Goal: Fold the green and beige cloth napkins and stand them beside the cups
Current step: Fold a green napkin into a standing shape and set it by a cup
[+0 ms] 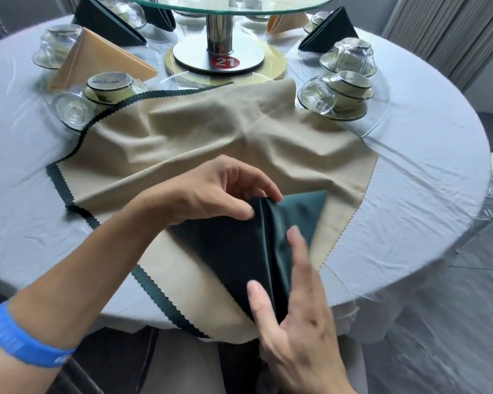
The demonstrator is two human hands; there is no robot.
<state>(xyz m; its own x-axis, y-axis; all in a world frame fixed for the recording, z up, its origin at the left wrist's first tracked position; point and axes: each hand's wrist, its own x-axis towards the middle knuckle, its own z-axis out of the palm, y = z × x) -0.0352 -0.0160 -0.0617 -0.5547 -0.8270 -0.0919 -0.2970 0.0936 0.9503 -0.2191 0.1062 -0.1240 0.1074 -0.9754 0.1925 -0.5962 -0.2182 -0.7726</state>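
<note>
while the left hand (pixel 211 191) pinches the green napkin (pixel 239 245), the right hand (pixel 299 317) touches it with straight fingers.

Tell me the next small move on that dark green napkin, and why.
Probably press the raised fold flat. The left hand pinches the dark green folded cloth napkin at its upper ridge, which stands up creased, while the right hand hovers open beside it. The napkin lies on the spread beige cloth, not yet standing beside the upturned cups.
</note>
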